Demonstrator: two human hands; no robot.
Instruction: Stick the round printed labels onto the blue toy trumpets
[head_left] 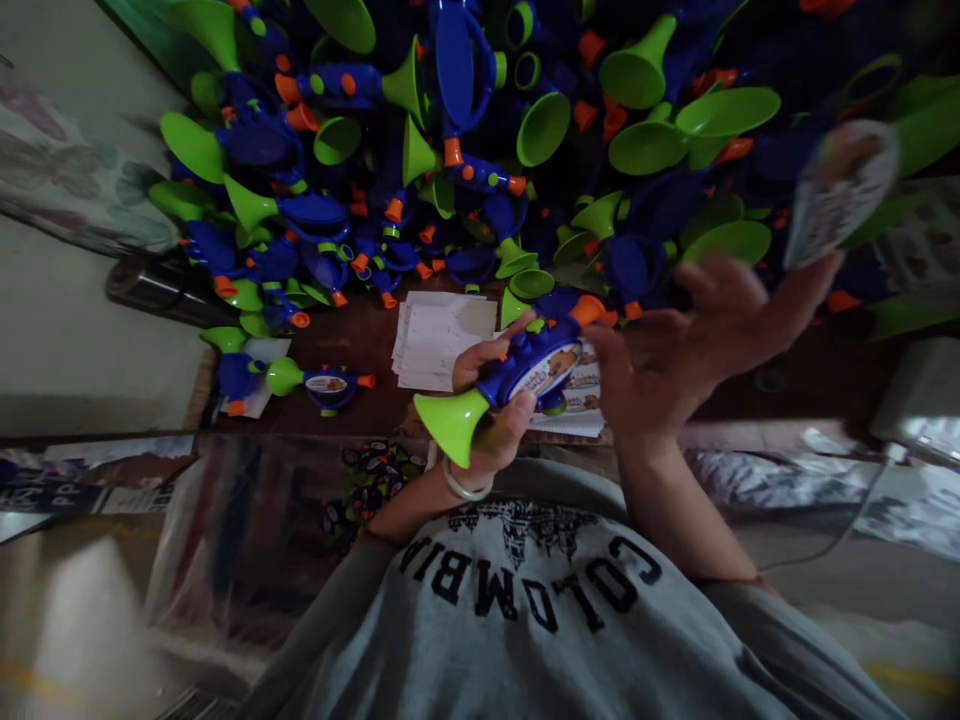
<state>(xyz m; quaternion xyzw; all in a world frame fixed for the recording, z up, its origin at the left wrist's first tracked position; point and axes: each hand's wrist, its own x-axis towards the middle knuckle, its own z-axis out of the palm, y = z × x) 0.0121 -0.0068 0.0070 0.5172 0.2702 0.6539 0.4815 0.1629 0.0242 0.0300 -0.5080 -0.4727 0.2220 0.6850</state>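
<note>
A blue toy trumpet with a green bell and an orange mouthpiece (534, 362) is gripped in my left hand (496, 420), thumb on its lower edge. An oval picture label covers the trumpet's side, facing up. My right hand (675, 365) is to the right of the mouthpiece, fingers spread and blurred. At the tip of its raised finger hangs an oval sticker (844, 190), which seems stuck to that fingertip. Label sheets (583, 400) lie partly hidden beneath the trumpet.
Many toy trumpets (457, 70) are heaped along the back of the brown table (349, 335). White papers (442, 335) lie left of my hands. A labelled trumpet (328, 385) rests farther left. A dark cylinder (161, 288) is at the left edge; a white device with a cable (926, 395) stands right.
</note>
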